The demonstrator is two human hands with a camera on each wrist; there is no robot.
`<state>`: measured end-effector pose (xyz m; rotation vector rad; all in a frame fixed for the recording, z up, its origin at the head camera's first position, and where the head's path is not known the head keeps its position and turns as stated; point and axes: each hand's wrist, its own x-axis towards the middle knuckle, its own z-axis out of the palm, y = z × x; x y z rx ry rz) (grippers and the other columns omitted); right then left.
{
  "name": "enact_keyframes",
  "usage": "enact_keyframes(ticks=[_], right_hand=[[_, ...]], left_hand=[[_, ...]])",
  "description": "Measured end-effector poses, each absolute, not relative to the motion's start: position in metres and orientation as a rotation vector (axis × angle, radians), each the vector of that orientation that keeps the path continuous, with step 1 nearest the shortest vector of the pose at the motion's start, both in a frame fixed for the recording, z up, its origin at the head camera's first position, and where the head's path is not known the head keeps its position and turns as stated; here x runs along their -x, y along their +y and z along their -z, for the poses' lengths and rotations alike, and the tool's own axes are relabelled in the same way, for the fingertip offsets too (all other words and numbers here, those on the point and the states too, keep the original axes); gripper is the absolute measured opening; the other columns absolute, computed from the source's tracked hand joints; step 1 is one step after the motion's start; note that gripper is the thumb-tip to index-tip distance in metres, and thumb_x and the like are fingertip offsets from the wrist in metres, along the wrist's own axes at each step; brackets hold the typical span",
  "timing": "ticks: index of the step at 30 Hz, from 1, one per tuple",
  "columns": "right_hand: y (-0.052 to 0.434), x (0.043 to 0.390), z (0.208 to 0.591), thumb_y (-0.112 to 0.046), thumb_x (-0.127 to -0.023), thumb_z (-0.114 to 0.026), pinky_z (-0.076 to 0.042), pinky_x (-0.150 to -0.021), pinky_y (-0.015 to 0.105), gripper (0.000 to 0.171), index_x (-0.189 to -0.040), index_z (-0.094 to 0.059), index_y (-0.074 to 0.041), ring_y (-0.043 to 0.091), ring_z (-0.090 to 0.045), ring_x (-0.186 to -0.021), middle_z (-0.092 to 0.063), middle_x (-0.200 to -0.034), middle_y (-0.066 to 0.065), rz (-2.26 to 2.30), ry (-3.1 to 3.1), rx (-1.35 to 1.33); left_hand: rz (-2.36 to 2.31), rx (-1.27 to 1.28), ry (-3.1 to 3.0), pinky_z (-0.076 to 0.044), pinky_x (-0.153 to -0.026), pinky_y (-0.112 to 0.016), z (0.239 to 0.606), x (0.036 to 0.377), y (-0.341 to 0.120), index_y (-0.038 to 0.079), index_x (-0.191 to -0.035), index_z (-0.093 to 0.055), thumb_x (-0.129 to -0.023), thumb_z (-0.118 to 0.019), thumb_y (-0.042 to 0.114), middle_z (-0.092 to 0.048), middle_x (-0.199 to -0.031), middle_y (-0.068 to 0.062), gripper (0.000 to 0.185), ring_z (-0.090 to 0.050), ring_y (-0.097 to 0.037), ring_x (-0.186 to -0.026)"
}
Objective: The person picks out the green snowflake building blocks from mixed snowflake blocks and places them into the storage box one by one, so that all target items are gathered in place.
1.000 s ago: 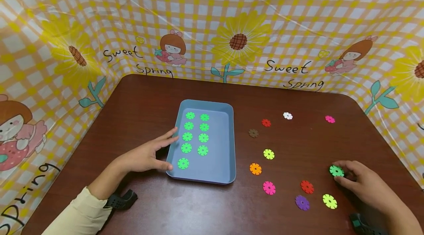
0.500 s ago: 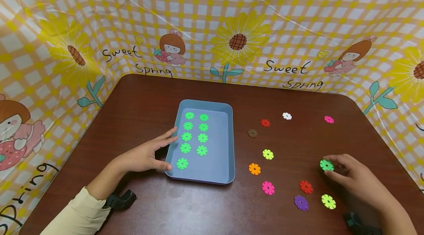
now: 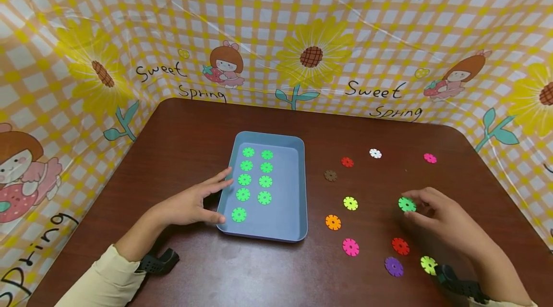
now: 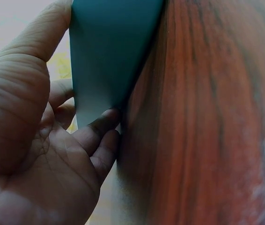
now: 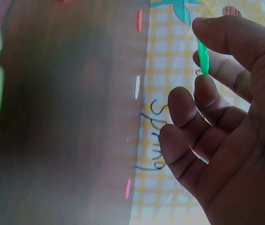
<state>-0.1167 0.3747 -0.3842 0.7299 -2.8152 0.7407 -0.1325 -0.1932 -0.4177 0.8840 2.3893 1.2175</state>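
Observation:
In the head view my right hand [image 3: 440,215] pinches a green notched plastic disc [image 3: 407,204] between thumb and fingertips, raised over the right side of the table. Seen edge-on in the right wrist view, the green disc [image 5: 203,58] stands between thumb and fingers. My left hand [image 3: 190,205] lies spread against the left side of a blue-grey tray [image 3: 298,235], its thumb and fingertips on the rim. From the left wrist, the hand [image 4: 53,154] touches the tray's outer wall [image 4: 109,51]. Inside the tray, several flat green discs [image 3: 265,181] form two columns at the left.
Loose discs lie right of the tray: brown [image 3: 330,175], white [image 3: 375,153], orange [image 3: 333,222], purple [image 3: 394,266], plus red [image 3: 400,246], pink [image 3: 351,247] and yellow [image 3: 350,203] ones. A checked cloth [image 3: 259,18] rises behind the dark wooden table [image 3: 181,129].
My right hand has moved left and away from me, carrying the green disc off from the table's right side. The left hand and tray have stayed in place.

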Motion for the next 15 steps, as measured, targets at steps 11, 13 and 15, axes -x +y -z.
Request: enact_keyframes(ticks=[11, 13, 15], right_hand=[[0.344, 0.128, 0.38, 0.001, -0.079, -0.081, -0.042, -0.067, 0.019, 0.041, -0.115, -0.067, -0.012, 0.007, -0.049, -0.078, -0.054, -0.092, -0.011, -0.746, -2.749, -0.894], [0.338, 0.128, 0.378, -0.001, -0.08, -0.081, -0.042, -0.067, 0.02, 0.04, -0.115, -0.067, -0.014, 0.008, -0.05, -0.079, -0.054, -0.092, -0.011, -0.744, -2.759, -0.897], [0.332, 0.129, 0.376, -0.003, -0.081, -0.081, -0.043, -0.068, 0.02, 0.04, -0.115, -0.067, -0.015, 0.008, -0.051, -0.08, -0.055, -0.094, -0.012, -0.743, -2.769, -0.897]], left_hand=[[-1.215, -0.877, 2.385, -0.022, -0.112, -0.058, 0.418, 0.133, -0.192, 0.004, -0.156, -0.027, -0.086, -0.079, 0.033, -0.004, -0.167, -0.003, 0.093, -0.009, -0.027, -0.15], [-1.206, -0.87, 2.39, -0.022, -0.112, -0.058, 0.418, 0.133, -0.192, 0.004, -0.157, -0.027, -0.086, -0.079, 0.035, -0.005, -0.167, -0.003, 0.093, -0.009, -0.027, -0.15], [-1.2, -0.864, 2.392, -0.022, -0.113, -0.058, 0.418, 0.133, -0.193, 0.004, -0.157, -0.027, -0.086, -0.079, 0.035, -0.005, -0.167, -0.003, 0.094, -0.009, -0.026, -0.15]])
